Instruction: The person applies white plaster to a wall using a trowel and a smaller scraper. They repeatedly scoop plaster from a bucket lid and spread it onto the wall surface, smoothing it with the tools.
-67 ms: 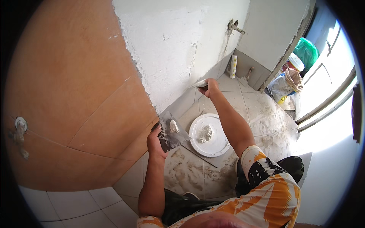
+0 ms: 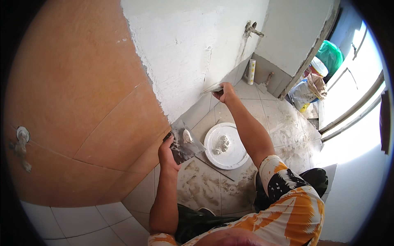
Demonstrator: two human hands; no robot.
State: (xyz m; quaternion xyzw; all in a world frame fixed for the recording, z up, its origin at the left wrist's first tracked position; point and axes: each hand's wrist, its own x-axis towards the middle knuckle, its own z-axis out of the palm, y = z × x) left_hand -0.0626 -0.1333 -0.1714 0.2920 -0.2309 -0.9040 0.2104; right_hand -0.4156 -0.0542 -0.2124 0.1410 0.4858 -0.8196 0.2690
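Observation:
My left hand (image 2: 167,153) is closed on a flat metal plastering trowel (image 2: 180,153), which is smeared with filler and carries a white lump of putty (image 2: 188,136). Further out, my right hand (image 2: 224,93) grips a putty knife (image 2: 213,88), its blade against the lower part of the white wall (image 2: 180,57), just above the grey tile skirting. Between my arms on the floor stands a round white lid or shallow tray (image 2: 211,158) with a heap of white putty (image 2: 222,144) in it.
Orange-brown tiles (image 2: 82,102) cover the wall on the left, with a pipe fitting (image 2: 22,141) sticking out. A thin rod (image 2: 215,169) lies by the tray on dirty floor tiles. A yellow-white tube (image 2: 252,71) stands in the far corner; bags and a bucket (image 2: 319,67) sit by the doorway.
My right hand and the putty knife have shifted very slightly up and left along the wall. The left hand and trowel look unmoved.

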